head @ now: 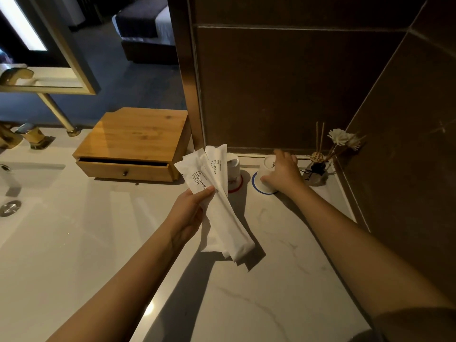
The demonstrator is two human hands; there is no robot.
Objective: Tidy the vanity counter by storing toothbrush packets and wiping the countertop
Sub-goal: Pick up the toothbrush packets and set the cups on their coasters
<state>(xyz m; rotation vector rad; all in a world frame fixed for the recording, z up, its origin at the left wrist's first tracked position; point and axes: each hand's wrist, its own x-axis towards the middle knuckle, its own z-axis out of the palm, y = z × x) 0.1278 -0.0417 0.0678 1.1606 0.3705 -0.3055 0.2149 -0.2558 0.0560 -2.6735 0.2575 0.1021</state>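
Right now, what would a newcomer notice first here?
The left hand holds a fan of white paper toothbrush packets above the white marble countertop. The right hand rests on an upturned white blue-rimmed cup beside the dark tiled wall; a wooden drawer box sits left, slightly open.

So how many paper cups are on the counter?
2, both upside down by the back wall: a red-rimmed cup partly behind the held packets, and a blue-rimmed cup under the right hand.

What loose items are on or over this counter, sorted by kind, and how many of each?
White "BRUSHING TEETH" toothbrush packets, fanned in the left hand: at least 3
Upturned white paper cups: 2, red-rimmed and blue-rimmed
Wooden drawer box: 1
Reed diffuser: 1
Total: at least 7
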